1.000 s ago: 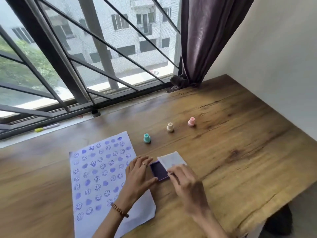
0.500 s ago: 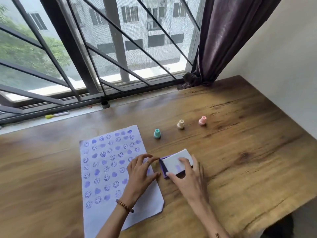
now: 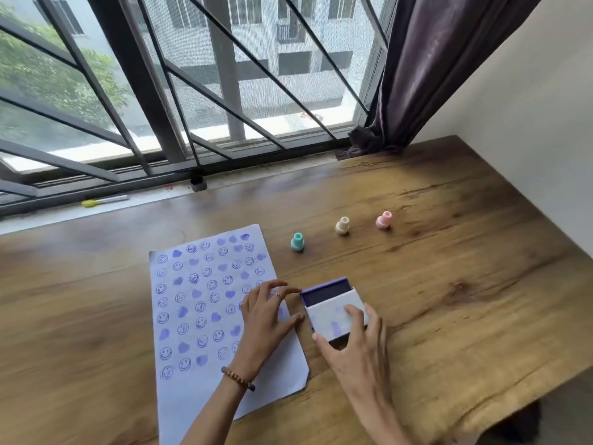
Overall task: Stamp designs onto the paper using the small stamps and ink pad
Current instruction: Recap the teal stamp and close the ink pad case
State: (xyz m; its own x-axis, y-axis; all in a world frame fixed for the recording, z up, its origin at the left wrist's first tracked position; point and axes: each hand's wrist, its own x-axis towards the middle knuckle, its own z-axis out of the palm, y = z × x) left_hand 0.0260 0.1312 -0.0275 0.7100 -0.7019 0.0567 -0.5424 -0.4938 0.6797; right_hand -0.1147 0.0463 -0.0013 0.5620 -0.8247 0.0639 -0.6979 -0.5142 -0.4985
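We judge stamping nearly finished; the paper (image 3: 205,303) is mostly filled; our right hand (image 3: 356,345) holds the ink pad's lid (image 3: 337,316); our left hand (image 3: 266,313) steadies the ink pad (image 3: 327,289), fingers spread.

Bright window (image 3: 224,75) daylight (slight wide-angle edge warping)

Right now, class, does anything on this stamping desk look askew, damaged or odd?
Two things. The white lid sits only partway over the purple ink pad, leaving a dark strip exposed at the far edge. The stamped white paper sheet lies skewed to the wooden desk's edge, its near right corner clipped.
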